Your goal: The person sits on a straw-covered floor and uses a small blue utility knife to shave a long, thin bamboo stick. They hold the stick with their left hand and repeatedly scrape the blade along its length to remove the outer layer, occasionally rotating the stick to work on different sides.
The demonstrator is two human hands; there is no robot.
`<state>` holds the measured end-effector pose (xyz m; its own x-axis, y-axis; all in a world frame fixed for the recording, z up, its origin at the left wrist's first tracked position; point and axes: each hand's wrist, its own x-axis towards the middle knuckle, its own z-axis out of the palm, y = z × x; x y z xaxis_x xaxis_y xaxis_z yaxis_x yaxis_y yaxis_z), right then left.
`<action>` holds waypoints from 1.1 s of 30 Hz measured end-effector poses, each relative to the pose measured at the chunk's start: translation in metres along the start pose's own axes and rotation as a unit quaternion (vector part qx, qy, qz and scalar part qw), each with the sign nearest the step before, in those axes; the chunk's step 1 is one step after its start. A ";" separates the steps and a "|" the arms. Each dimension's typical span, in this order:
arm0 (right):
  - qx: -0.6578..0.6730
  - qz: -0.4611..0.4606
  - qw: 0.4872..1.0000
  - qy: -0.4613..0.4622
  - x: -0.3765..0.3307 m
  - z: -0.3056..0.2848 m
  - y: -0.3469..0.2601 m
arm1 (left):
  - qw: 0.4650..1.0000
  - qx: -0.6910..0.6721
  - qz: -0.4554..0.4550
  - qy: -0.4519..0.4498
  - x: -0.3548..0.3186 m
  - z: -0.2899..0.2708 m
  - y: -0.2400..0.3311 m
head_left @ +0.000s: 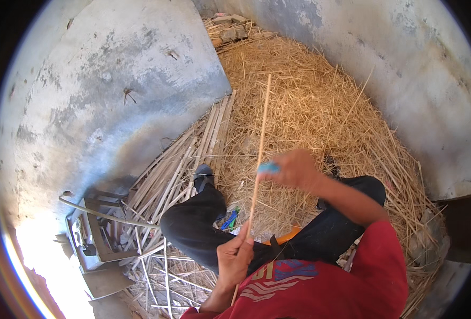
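Note:
My left hand [234, 259] grips a long thin bamboo strip [262, 127] near its lower end, just above my lap. The strip runs up and away over the straw. My right hand [295, 169] is blurred, closed around a small blue tool [269, 168] that touches the strip about midway. I sit with black trousers, my left knee [190, 226] bent, and a red shirt at the bottom of the view.
Shaved straw-like scraps [320, 106] cover the floor to the right. A bundle of split bamboo strips [193, 154] lies to the left by a grey concrete wall [113, 80]. A metal frame and hose [94, 218] sit lower left. Blue and green items [229, 219] lie beneath my leg.

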<state>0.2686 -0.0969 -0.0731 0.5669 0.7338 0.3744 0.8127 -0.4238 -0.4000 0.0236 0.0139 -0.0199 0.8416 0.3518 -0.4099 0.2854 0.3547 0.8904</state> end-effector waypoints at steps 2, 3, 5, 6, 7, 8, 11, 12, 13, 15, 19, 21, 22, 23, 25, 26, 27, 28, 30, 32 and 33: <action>-0.002 -0.075 0.996 0.039 -0.006 0.000 -0.008 | 1.000 0.022 0.010 0.010 0.003 -0.003 0.004; -0.019 -0.087 0.995 0.055 -0.005 -0.001 -0.006 | 0.998 0.061 0.023 0.006 0.003 -0.002 0.006; -0.035 -0.045 0.997 0.044 -0.001 -0.004 0.010 | 0.990 0.138 0.039 -0.002 -0.001 0.000 0.007; -0.043 0.006 0.999 0.026 0.014 -0.012 0.031 | 0.990 0.137 0.035 -0.008 0.000 0.001 0.007; -0.052 0.056 0.997 0.006 0.021 -0.016 0.041 | 0.990 0.135 0.030 -0.015 -0.001 0.000 0.006; -0.027 0.096 0.994 -0.038 0.020 -0.016 0.041 | 0.991 0.132 0.024 -0.021 -0.002 0.000 0.004; -0.020 -0.005 1.000 -0.003 0.002 -0.006 0.008 | 0.990 0.141 0.024 -0.001 -0.001 -0.001 0.008; 0.022 -0.050 0.998 -0.014 -0.007 -0.002 -0.006 | 0.988 0.152 0.035 0.001 -0.001 -0.002 0.008; 0.001 -0.065 0.998 0.006 -0.005 -0.003 -0.005 | 0.985 0.163 0.047 0.003 -0.001 -0.004 0.008; -0.036 -0.091 0.994 0.045 -0.002 -0.005 0.003 | 0.981 0.187 0.049 -0.003 -0.006 -0.005 0.008; -0.108 0.171 0.979 0.012 0.040 -0.020 0.098 | 0.986 0.163 0.006 -0.045 -0.016 -0.003 0.009; -0.110 0.289 0.950 0.043 0.055 -0.032 0.148 | 0.983 0.168 -0.019 -0.072 -0.024 -0.005 0.008; -0.100 0.349 0.929 0.065 0.058 -0.042 0.172 | 0.978 0.181 0.021 -0.101 -0.025 -0.006 0.007; -0.051 0.406 0.908 0.095 0.058 -0.055 0.189 | 0.976 0.168 0.051 -0.126 -0.030 -0.009 0.003; -0.010 0.465 0.877 0.120 0.048 -0.065 0.211 | 0.967 0.152 0.110 -0.173 -0.039 -0.013 -0.004; -0.025 0.473 0.873 0.118 0.038 -0.068 0.223 | 0.969 0.176 -0.029 -0.174 -0.044 -0.018 0.007; -0.041 0.481 0.869 0.111 0.031 -0.067 0.227 | 0.987 0.083 -0.043 -0.134 -0.040 -0.020 0.001; 0.027 0.468 0.880 0.071 0.041 -0.065 0.184 | 0.995 -0.014 -0.053 -0.084 -0.032 -0.024 -0.012; 0.075 0.383 0.920 0.034 0.035 -0.041 0.133 | 0.986 -0.158 -0.046 -0.006 -0.017 -0.017 -0.014; 0.100 0.127 0.982 0.094 0.010 -0.013 0.067 | 0.977 -0.208 -0.021 -0.032 0.000 -0.014 -0.011; 0.082 0.094 0.992 0.030 0.001 -0.014 0.029 | 0.972 -0.231 -0.007 -0.040 0.005 -0.014 -0.009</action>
<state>0.2949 -0.1156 -0.0727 0.7171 0.6155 0.3269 0.6620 -0.4550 -0.5956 0.0181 0.0247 -0.0329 0.8777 0.2816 -0.3877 0.0766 0.7162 0.6937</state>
